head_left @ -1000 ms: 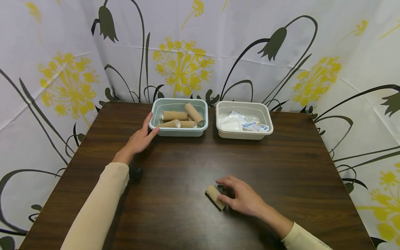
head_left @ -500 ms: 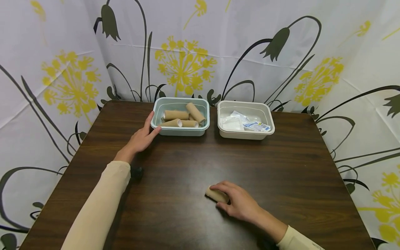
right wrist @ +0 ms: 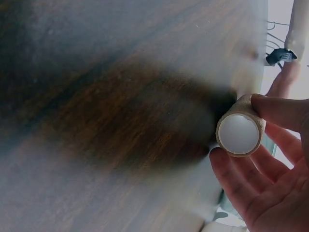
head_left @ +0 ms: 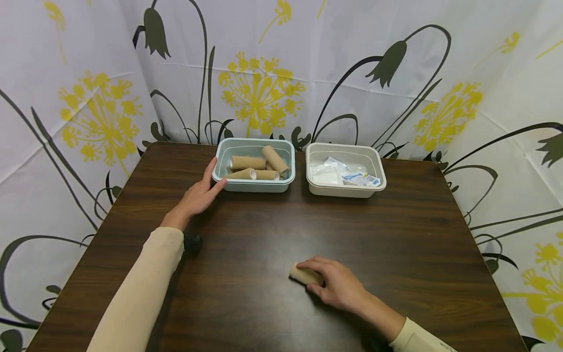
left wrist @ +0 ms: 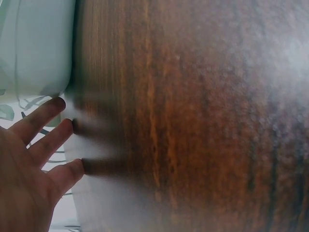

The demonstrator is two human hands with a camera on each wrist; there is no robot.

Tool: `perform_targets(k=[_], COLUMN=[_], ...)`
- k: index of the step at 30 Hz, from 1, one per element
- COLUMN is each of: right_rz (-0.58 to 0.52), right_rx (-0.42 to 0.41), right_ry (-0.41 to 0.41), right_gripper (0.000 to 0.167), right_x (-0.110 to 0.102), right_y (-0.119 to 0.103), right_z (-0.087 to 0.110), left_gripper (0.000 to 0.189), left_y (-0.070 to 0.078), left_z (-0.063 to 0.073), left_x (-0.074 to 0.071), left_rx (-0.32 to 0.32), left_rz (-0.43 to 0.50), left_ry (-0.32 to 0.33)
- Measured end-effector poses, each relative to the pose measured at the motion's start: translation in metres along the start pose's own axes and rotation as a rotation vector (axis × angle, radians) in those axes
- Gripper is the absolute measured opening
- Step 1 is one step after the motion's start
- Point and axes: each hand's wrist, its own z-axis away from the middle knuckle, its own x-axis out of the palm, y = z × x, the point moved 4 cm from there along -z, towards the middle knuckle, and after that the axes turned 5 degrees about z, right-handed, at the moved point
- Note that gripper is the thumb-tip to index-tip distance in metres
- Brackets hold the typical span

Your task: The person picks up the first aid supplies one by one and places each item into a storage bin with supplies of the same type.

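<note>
My right hand [head_left: 342, 284] grips a short brown cardboard tube [head_left: 304, 275] at the middle front of the table. In the right wrist view the tube [right wrist: 247, 105] shows end-on, its round opening facing the camera; the thumb is on its upper side and the fingers reach round beneath. My left hand [head_left: 195, 198] touches the left end of a pale blue plastic bin [head_left: 255, 187], thumb at the front rim and fingers straight along the side. Several cardboard tubes [head_left: 274, 160] lie inside that bin. The left wrist view shows the left hand [left wrist: 34, 169] with fingers spread beside the bin.
To the right of the blue bin stands a cream plastic bin [head_left: 340, 190] holding small clear and printed plastic packets [head_left: 360, 179]. Both bins sit at the back edge of the dark wooden table [head_left: 246, 230]. A flower-patterned curtain [head_left: 334, 29] hangs right behind them.
The right hand has moved left over the cardboard tube, its fingers closing round it. The left hand stays at the blue bin.
</note>
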Motion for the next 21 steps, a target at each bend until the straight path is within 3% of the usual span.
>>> perform_targets(k=[12, 21], right_rz=[-0.030, -0.011], right_rx=[0.029, 0.026], right_ry=[0.078, 0.180], right_gripper=[0.042, 0.041], right_x=[-0.021, -0.051], right_y=[-0.001, 0.007], right_z=[-0.012, -0.049], left_gripper=[0.076, 0.076], left_y=[0.001, -0.001], left_z=[0.003, 0.001], left_x=[-0.001, 0.000], left_rx=[-0.003, -0.004], left_rz=[-0.001, 0.004], left_ry=[-0.009, -0.005])
